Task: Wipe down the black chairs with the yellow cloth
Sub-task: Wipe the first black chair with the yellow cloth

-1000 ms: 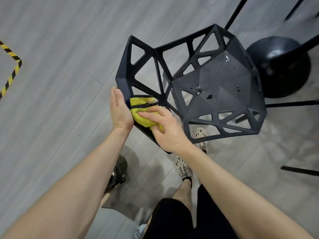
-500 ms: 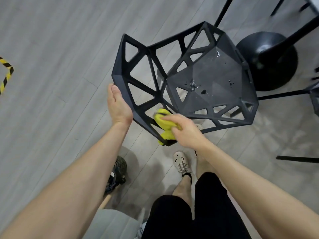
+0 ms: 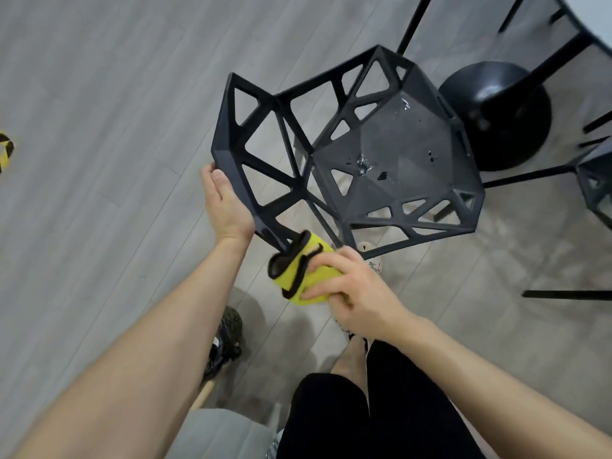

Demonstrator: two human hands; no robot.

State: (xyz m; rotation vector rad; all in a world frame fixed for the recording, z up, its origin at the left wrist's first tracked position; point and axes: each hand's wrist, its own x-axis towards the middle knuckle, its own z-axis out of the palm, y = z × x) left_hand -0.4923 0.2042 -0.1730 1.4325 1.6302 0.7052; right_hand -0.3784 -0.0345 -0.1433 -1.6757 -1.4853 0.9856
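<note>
A black chair [image 3: 390, 150] with a faceted seat and triangular cut-outs stands in front of me, with small wet drops on its seat. My left hand [image 3: 227, 207] grips the outer edge of its openwork back at the lower left. My right hand [image 3: 357, 289] holds the yellow cloth [image 3: 304, 271], black-edged and bunched, wrapped around the lowest corner of the chair's frame. That corner is hidden inside the cloth.
A round black table base [image 3: 496, 111] with a slanted column stands behind the chair, and part of a second black chair [image 3: 596, 183] shows at the right edge. Thin black legs cross the grey plank floor. My feet and a dark shoe [image 3: 228, 336] are below. Yellow-black tape [image 3: 6, 150] marks the left.
My right hand has slid the cloth down along the lower left bar of the chair back to its bottom corner. My left hand keeps its hold on the outer edge.
</note>
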